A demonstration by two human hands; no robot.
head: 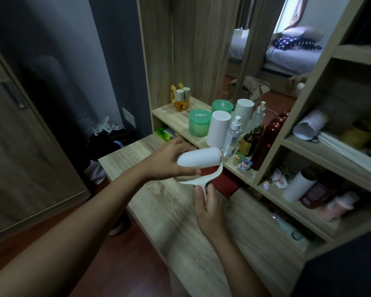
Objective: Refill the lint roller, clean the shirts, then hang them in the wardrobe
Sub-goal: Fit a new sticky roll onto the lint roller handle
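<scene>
the lint roller (201,160) is held above the wooden desk (169,213), near the desk's back edge and clear of its surface. the left hand (169,161) wraps the white roll (193,158), with the thumb under its near side. the right hand (208,209) grips the thin handle (204,190) below, thumb along the stem. both hands are closed on the tool; neither is free.

handling:
- the tool appears light: moulded plastic plus a paper roll.
- the roll is a smooth, matt cylinder. it is judged stiff along its length but crushable under a hard squeeze. hold it around the middle with an even grip.
- whether the outer layer is exposed adhesive cannot be told. if it is, it will cling to the fingers.
- the curved frame (212,174) joining handle to roll is thin and probably flexes. support the tool at the handle, not at this arm.
- the handle is narrow and smooth. a full finger wrap is advised to resist twisting.

surroundings:
- the desk is wood-grain laminate, flat and matt.
- on the shelf behind the desk stand a white cylinder (219,129), a green jar (198,124), a clear spray bottle (232,136) and a glossy red bottle (268,136).
- a dark red flat item (225,183) lies on the desk, directly below the roller.
</scene>
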